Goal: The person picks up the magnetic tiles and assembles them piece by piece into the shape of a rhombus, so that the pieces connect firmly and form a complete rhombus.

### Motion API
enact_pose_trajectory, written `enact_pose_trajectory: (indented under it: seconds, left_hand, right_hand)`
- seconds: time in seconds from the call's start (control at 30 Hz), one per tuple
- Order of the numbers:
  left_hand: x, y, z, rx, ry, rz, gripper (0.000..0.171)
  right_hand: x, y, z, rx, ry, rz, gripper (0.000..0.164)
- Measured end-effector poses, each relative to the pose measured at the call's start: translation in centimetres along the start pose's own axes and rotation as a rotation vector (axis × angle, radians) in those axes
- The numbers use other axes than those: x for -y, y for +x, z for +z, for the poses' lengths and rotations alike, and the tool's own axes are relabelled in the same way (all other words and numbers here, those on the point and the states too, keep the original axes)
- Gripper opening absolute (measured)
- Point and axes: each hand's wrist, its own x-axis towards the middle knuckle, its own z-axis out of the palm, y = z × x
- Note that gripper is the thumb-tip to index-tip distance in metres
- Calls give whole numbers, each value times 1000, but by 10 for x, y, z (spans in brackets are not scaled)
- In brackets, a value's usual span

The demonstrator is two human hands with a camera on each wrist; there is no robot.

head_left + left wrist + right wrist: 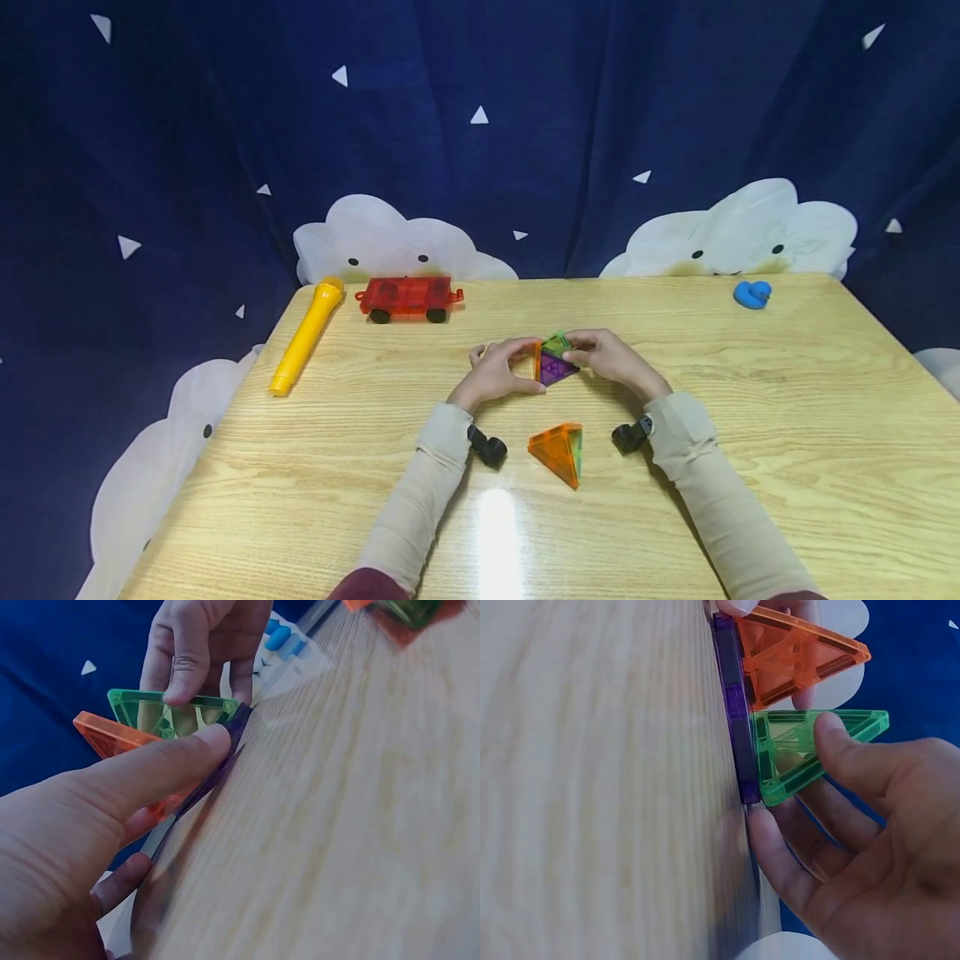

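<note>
A purple triangular magnetic tile (pixel 557 368) lies flat on the table. Along its edges stand an orange triangular tile (pixel 791 656) and a green triangular tile (pixel 787 742), both raised from it with a gap between their tips. My left hand (pixel 498 371) holds the orange tile, the fingers behind it and the thumb at the purple tile's edge. With thumb and fingers my right hand (pixel 611 360) pinches the green tile. Nearer to me sits a closed-looking pyramid (pixel 557 452) of orange and green tiles, apart from both hands.
On the wooden table (pixel 315 500), a yellow toy microphone (pixel 306 337) lies at the left and a red wheeled toy car base (pixel 407 297) stands at the back. A blue toy duck (pixel 752 294) is at the back right. A dark blue curtain (pixel 525 167) hangs behind.
</note>
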Motion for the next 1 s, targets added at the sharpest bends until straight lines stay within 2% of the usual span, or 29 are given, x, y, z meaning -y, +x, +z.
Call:
enact_pose_trajectory:
  seconds: [0.2, 0.5, 0.73, 0.87, 1.0]
  left_hand:
    - [1, -1, 0, -12, -9, -15, 75]
    - [2, 1, 2, -44, -27, -11, 70]
    - [1, 1, 1, -43, -37, -18, 70]
    - [1, 0, 1, -41, -29, -5, 71]
    - [2, 1, 2, -25, -6, 11, 72]
  right_hand:
    - [-1, 0, 0, 42, 33, 21, 40]
    - [0, -1, 3, 41, 49, 6, 39]
    - [0, 1, 3, 39, 41, -4, 39]
    - [0, 1, 4, 41, 41, -23, 40]
    - [-1, -1, 2, 45, 25, -3, 44]
